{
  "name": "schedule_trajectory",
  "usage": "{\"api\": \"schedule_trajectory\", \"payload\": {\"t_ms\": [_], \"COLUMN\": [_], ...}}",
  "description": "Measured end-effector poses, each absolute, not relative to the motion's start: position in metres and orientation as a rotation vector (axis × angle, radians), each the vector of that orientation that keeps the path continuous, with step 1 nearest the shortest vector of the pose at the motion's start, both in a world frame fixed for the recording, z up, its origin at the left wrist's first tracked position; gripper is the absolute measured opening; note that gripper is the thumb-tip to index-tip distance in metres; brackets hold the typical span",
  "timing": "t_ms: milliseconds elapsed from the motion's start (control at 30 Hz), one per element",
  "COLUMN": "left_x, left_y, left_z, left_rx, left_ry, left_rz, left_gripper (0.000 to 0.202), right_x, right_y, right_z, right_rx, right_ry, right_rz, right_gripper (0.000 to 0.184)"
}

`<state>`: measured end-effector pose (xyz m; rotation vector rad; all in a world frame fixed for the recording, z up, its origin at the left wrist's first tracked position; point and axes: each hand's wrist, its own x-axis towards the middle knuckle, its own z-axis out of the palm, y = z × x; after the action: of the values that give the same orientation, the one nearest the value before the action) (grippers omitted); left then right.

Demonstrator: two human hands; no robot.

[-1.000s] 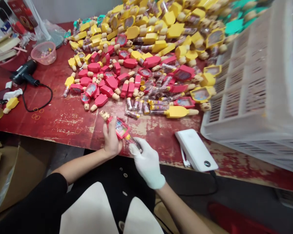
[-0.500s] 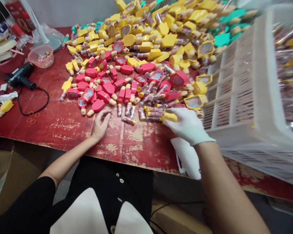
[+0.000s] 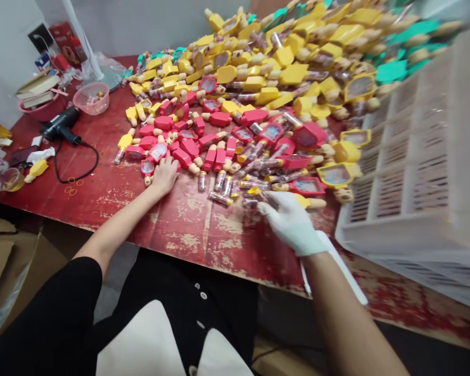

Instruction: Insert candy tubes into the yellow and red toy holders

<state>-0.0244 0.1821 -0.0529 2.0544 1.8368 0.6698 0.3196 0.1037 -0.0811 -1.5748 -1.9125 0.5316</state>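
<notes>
My bare left hand (image 3: pixel 164 176) lies open, its fingers spread on the pink ice-pop-shaped cases (image 3: pixel 184 158) at the near edge of the pile, seemingly steadying them. My gloved right hand (image 3: pixel 288 222) curls over clear tubes (image 3: pixel 254 201) above the red counter (image 3: pixel 203 245) — its fingers hide whether any tube is gripped.

Small packing workshop, by the look of it: scuffed red workbench (image 3: pixel 203 235), heaped plastic candy toys (image 3: pixel 235 78), white crate (image 3: pixel 399 177), heat gun (image 3: pixel 60 124)
</notes>
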Motion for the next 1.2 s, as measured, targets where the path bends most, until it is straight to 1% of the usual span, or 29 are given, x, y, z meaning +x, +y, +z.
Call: {"api": "schedule_trajectory", "payload": {"t_ms": [67, 133, 200, 267, 333, 400, 433, 533, 633, 733, 867, 933, 1033, 1100, 1200], "left_x": [-0.018, -0.007, 0.008, 0.024, 0.036, 0.040, 0.039, 0.030, 0.021, 0.016, 0.015, 0.014, 0.013, 0.012, 0.013], "left_y": [0.177, 0.153, 0.115, 0.073, 0.038, 0.014, 0.007, -0.002, -0.005, -0.017, -0.044, -0.056, -0.068, -0.073, -0.076], "left_z": [-0.050, -0.048, -0.046, -0.041, -0.031, -0.019, -0.014, -0.005, -0.002, -0.002, -0.008, -0.013, -0.022, -0.025, -0.026], "left_rx": [1.908, 1.541, 1.090, 0.837, 0.800, 0.877, 0.925, 1.042, 1.053, 1.013, 0.971, 0.978, 1.102, 1.185, 1.258], "left_ry": [1.753, 1.607, 1.330, 1.077, 0.937, 0.896, 0.883, 0.846, 0.791, 0.725, 0.634, 0.639, 0.656, 0.655, 0.726], "left_rz": [0.888, 1.117, 1.129, 0.985, 0.850, 0.714, 0.634, 0.408, 0.190, 0.023, -0.089, -0.143, -0.221, -0.218, -0.163], "left_gripper": [0.029, 0.028, 0.036, 0.047, 0.053, 0.051, 0.049, 0.043, 0.045, 0.048, 0.046, 0.047, 0.048, 0.050, 0.053], "right_x": [0.316, 0.310, 0.303, 0.296, 0.291, 0.289, 0.289, 0.289, 0.285, 0.278, 0.270, 0.269, 0.268, 0.263, 0.254], "right_y": [0.083, 0.061, 0.041, 0.026, 0.015, 0.007, 0.004, -0.009, -0.025, -0.046, -0.083, -0.102, -0.122, -0.130, -0.131], "right_z": [-0.070, -0.059, -0.046, -0.033, -0.019, -0.009, -0.005, 0.000, 0.004, 0.011, 0.013, 0.009, 0.003, 0.000, -0.003], "right_rx": [-1.490, -1.474, -1.494, -1.489, -1.445, -1.367, -1.321, -1.223, -1.134, -0.945, -0.837, -0.845, -0.886, -1.055, -1.421], "right_ry": [-1.722, -1.648, -1.650, -1.693, -1.816, -2.008, -2.116, -2.392, -2.579, -2.687, -2.752, -2.778, -2.703, -2.530, -2.199], "right_rz": [0.755, 0.902, 0.942, 0.868, 0.737, 0.635, 0.612, 0.542, 0.342, 0.213, 0.193, 0.328, 0.778, 1.085, 1.398], "right_gripper": [0.048, 0.051, 0.050, 0.045, 0.036, 0.031, 0.031, 0.037, 0.040, 0.036, 0.027, 0.023, 0.022, 0.021, 0.026]}}
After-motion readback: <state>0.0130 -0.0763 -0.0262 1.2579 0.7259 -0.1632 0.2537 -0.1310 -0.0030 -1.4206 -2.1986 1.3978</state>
